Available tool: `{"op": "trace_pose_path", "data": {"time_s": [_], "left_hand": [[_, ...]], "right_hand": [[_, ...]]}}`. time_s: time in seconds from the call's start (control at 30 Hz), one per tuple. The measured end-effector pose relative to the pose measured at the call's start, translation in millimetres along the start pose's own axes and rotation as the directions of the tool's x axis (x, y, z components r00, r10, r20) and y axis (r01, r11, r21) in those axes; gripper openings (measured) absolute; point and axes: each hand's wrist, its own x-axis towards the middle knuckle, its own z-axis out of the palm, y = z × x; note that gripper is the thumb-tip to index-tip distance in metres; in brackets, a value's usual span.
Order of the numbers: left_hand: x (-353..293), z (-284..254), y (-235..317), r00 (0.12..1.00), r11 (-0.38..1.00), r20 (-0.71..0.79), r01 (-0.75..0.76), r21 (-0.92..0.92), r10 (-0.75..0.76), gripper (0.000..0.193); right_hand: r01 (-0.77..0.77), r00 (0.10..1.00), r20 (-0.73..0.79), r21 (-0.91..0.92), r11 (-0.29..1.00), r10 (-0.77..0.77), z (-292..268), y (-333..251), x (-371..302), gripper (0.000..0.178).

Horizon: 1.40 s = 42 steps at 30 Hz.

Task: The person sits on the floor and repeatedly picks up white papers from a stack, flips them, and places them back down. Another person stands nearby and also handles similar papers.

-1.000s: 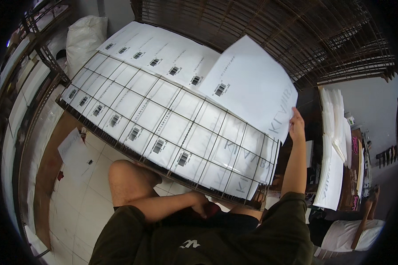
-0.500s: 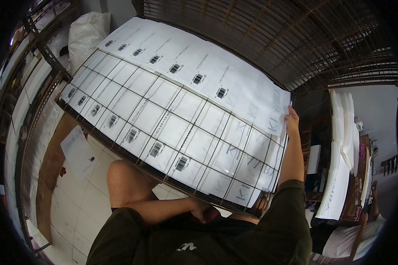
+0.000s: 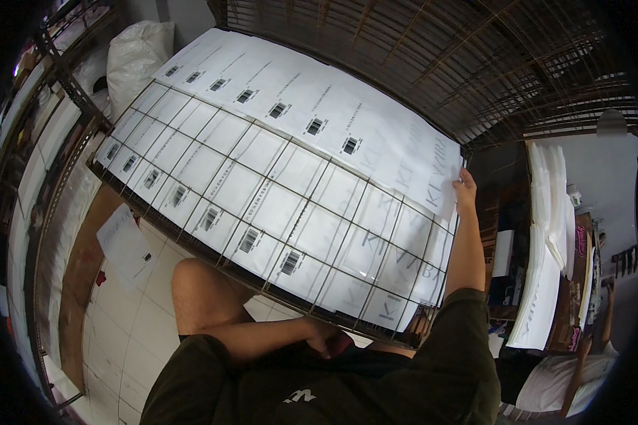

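Note:
A row of overlapping white printed sheets (image 3: 262,74), marked with barcodes and large grey letters, lies across a wire drying rack. At its right end, the fingers of my right hand (image 3: 465,190) pinch the edge of the last white sheet (image 3: 432,166). Nearer to me, a rusty wire grid shelf (image 3: 290,145) crosses over more such sheets (image 3: 262,205). My left hand (image 3: 322,337) rests low at my lap, below the rack's front edge. Its fingers are curled beside a dark red thing (image 3: 340,345), mostly hidden, whose kind I cannot make out.
Raised wire shelves (image 3: 475,64) stand behind the sheets. A loose printed sheet (image 3: 124,244) lies at the left by the tiled floor (image 3: 120,333). A white sack (image 3: 140,64) is at the far left. White stacks (image 3: 539,283) and another person (image 3: 567,379) are at the right.
My right hand and the sheet edge have shifted slightly to the left. The other person's arm at the right has moved, and a grey rounded shape shows at the upper right. My left hand stays put.

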Motion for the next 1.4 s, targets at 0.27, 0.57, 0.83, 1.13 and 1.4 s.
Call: {"op": "trace_pose_path", "data": {"time_s": [0.27, 0.57, 0.83, 1.13, 1.4], "left_hand": [[26, 22, -32, 0.989, 0.991, 0.07, -0.134, 0.0, 0.133, 0.067], [-12, 1, 11, 0.981, 0.965, 0.042, 0.177, 0.191, -0.189, 0.073], [-6, -3, 7, 0.978, 0.95, 0.027, 0.195, 0.245, -0.207, 0.073], [-10, 1, 7, 0.968, 0.942, 0.027, 0.235, 0.241, -0.248, 0.078], [-3, 0, -16, 0.985, 0.94, -0.028, 0.173, 0.295, -0.173, 0.078]], "right_hand": [[0.374, 0.9, 0.02, -0.548, 0.748, -0.435, -2, -54, -153, 0.047], [0.197, 0.969, 0.034, -0.708, 0.678, -0.246, -35, -92, -392, 0.038], [0.224, 0.936, -0.224, -0.22, 0.949, -0.273, -60, -158, -367, 0.042], [0.495, 0.547, -0.833, 0.242, 0.834, -0.083, -235, -218, -277, 0.083], [0.498, 0.602, -0.779, 0.537, 0.681, 0.174, -259, -219, -218, 0.082]]}}
